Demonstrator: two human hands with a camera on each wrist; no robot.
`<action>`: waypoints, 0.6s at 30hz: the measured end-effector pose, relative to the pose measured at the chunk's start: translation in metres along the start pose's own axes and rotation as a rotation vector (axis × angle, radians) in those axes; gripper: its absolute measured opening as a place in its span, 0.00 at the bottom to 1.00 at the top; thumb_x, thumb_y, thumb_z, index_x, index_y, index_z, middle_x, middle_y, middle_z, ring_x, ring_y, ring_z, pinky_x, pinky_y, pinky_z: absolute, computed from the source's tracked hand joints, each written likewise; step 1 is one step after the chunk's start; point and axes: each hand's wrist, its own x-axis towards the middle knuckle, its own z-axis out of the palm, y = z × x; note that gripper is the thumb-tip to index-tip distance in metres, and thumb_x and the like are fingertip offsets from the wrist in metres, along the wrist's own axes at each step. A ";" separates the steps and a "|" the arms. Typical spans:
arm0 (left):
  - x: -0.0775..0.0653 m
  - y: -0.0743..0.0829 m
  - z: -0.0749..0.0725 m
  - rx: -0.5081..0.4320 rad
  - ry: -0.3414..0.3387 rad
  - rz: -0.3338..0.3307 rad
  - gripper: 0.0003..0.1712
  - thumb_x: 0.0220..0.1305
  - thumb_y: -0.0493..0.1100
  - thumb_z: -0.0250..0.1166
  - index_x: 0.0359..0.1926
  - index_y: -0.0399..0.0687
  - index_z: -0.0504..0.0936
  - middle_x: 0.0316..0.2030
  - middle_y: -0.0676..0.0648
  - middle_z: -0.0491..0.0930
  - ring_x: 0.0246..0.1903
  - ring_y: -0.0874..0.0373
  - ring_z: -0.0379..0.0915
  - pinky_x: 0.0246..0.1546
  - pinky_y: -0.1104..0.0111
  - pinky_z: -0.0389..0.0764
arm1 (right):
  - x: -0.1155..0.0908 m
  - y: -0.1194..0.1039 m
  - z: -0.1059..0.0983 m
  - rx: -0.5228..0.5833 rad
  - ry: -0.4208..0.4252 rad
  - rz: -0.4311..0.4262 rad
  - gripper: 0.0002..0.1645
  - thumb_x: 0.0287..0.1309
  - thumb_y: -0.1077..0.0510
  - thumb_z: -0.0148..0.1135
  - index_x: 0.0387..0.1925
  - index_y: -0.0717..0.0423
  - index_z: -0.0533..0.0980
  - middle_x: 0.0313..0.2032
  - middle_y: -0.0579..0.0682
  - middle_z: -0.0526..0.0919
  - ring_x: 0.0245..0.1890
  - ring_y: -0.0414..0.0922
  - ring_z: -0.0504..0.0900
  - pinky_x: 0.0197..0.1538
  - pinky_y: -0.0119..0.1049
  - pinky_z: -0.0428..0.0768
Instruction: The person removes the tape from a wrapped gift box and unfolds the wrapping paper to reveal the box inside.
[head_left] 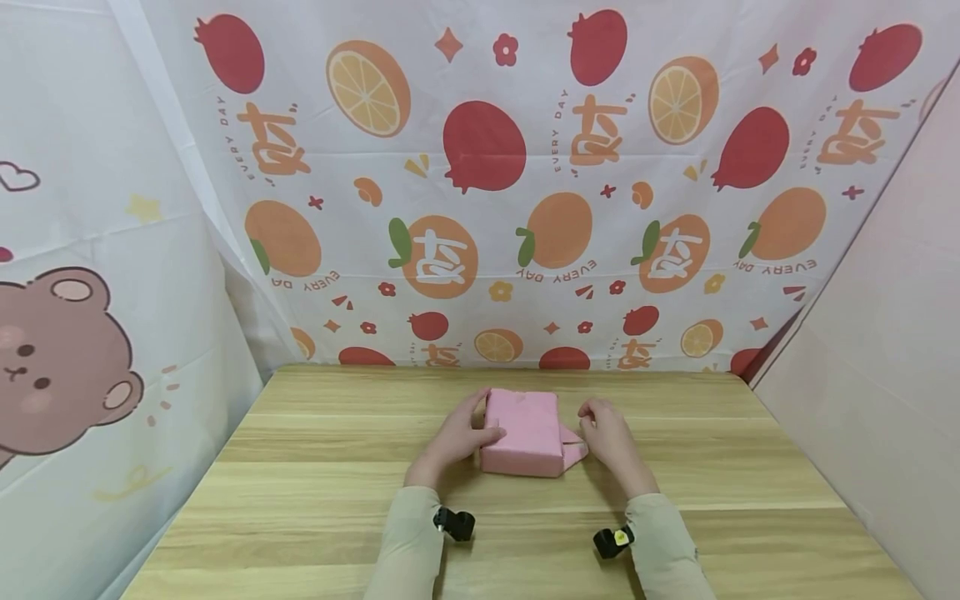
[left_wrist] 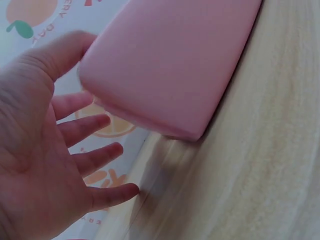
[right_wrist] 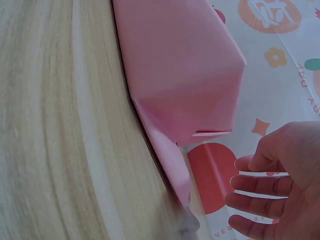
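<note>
A box wrapped in pink paper lies on the table in the head view. At its right end a paper flap sticks out, folded to a tapering shape and lying low along the tabletop. A pale, see-through bit, too blurred to name, shows at the flap's tip. My left hand rests at the box's left side, thumb on its top edge; in the left wrist view the other fingers are spread and mostly off the paper. Just right of the flap, my right hand is apart from the box, fingers loosely bent, holding nothing.
The wood-grain table runs back to a white curtain printed with fruit. A bear-print cloth hangs at the left and a plain pale panel stands at the right. Each wrist wears a small black camera.
</note>
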 end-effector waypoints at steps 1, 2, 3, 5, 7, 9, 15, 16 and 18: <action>0.000 -0.001 0.000 -0.017 0.003 -0.010 0.46 0.59 0.49 0.69 0.74 0.47 0.57 0.73 0.41 0.59 0.72 0.40 0.55 0.68 0.44 0.61 | 0.000 0.000 0.000 -0.002 0.003 -0.004 0.07 0.56 0.66 0.55 0.34 0.60 0.79 0.36 0.55 0.81 0.39 0.50 0.79 0.47 0.49 0.79; 0.000 -0.002 -0.001 -0.025 0.011 -0.012 0.45 0.60 0.48 0.68 0.74 0.46 0.58 0.72 0.40 0.61 0.71 0.39 0.57 0.67 0.43 0.63 | -0.001 0.000 0.000 0.001 0.004 -0.006 0.07 0.55 0.66 0.55 0.34 0.60 0.79 0.36 0.56 0.81 0.39 0.50 0.79 0.47 0.49 0.79; 0.000 -0.002 -0.001 -0.030 0.024 -0.012 0.44 0.61 0.48 0.67 0.74 0.45 0.58 0.71 0.39 0.62 0.69 0.37 0.59 0.65 0.43 0.65 | -0.001 0.000 0.001 -0.002 0.007 -0.012 0.07 0.55 0.66 0.55 0.34 0.61 0.79 0.37 0.56 0.81 0.39 0.50 0.79 0.47 0.50 0.79; 0.000 -0.003 -0.001 -0.027 0.057 -0.015 0.40 0.63 0.47 0.66 0.72 0.44 0.60 0.69 0.37 0.65 0.66 0.35 0.64 0.61 0.43 0.70 | -0.001 0.000 0.001 0.004 0.008 -0.014 0.07 0.55 0.66 0.55 0.34 0.61 0.79 0.37 0.57 0.81 0.40 0.51 0.80 0.48 0.50 0.79; 0.000 -0.003 -0.001 -0.029 0.089 -0.037 0.38 0.65 0.48 0.64 0.72 0.43 0.61 0.68 0.35 0.66 0.60 0.35 0.71 0.52 0.44 0.77 | -0.001 0.000 0.001 0.008 0.007 -0.017 0.07 0.55 0.66 0.55 0.34 0.61 0.79 0.38 0.57 0.81 0.41 0.51 0.80 0.49 0.50 0.79; 0.000 -0.001 -0.001 -0.021 0.122 -0.070 0.37 0.65 0.49 0.64 0.71 0.43 0.62 0.67 0.33 0.66 0.56 0.36 0.74 0.49 0.47 0.79 | -0.001 -0.001 0.002 0.008 0.009 -0.022 0.07 0.55 0.66 0.55 0.34 0.60 0.79 0.38 0.57 0.81 0.41 0.51 0.80 0.49 0.49 0.79; -0.001 0.002 -0.002 0.110 0.231 -0.164 0.40 0.62 0.59 0.65 0.69 0.42 0.67 0.56 0.35 0.77 0.52 0.44 0.79 0.50 0.54 0.80 | 0.000 -0.001 0.002 0.008 0.016 -0.034 0.07 0.55 0.66 0.55 0.33 0.60 0.79 0.38 0.57 0.82 0.42 0.52 0.80 0.49 0.49 0.79; -0.001 0.002 -0.002 0.131 0.245 -0.176 0.41 0.62 0.60 0.65 0.68 0.41 0.67 0.54 0.35 0.79 0.51 0.45 0.80 0.50 0.53 0.80 | 0.000 -0.001 0.002 0.009 0.017 -0.035 0.07 0.55 0.66 0.55 0.33 0.60 0.79 0.38 0.57 0.82 0.42 0.52 0.80 0.49 0.48 0.79; -0.001 0.002 -0.002 0.156 0.263 -0.203 0.40 0.61 0.62 0.65 0.66 0.41 0.69 0.51 0.37 0.82 0.48 0.47 0.81 0.49 0.54 0.80 | 0.000 -0.001 0.002 0.004 0.019 -0.036 0.07 0.55 0.66 0.55 0.33 0.60 0.79 0.38 0.57 0.82 0.41 0.52 0.80 0.49 0.48 0.79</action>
